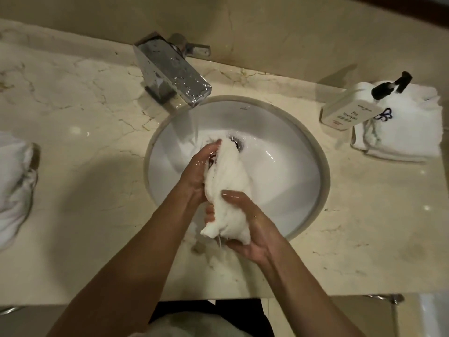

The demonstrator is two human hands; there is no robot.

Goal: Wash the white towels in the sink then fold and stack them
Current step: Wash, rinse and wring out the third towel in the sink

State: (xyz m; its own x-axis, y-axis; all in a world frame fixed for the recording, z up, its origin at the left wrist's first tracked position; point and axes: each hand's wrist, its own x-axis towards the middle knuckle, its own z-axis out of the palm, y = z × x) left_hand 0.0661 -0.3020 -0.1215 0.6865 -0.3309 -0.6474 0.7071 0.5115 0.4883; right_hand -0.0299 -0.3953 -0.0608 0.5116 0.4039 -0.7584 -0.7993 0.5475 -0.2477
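A wet white towel [227,181], bunched into a long roll, hangs over the round white sink [291,166]. My left hand [196,173] grips its upper part from the left, near the drain. My right hand [247,224] grips its lower end over the sink's near rim. Water runs from the chrome faucet [172,71] into the basin just left of the towel. Folded white towels [408,135] are stacked on the counter at the right. A crumpled white towel [14,188] lies at the left edge.
A white soap dispenser [352,108] with a black pump stands in front of the folded stack. The beige marble counter [85,105] surrounds the sink, with a wall behind it. Its front edge runs along the bottom of the view.
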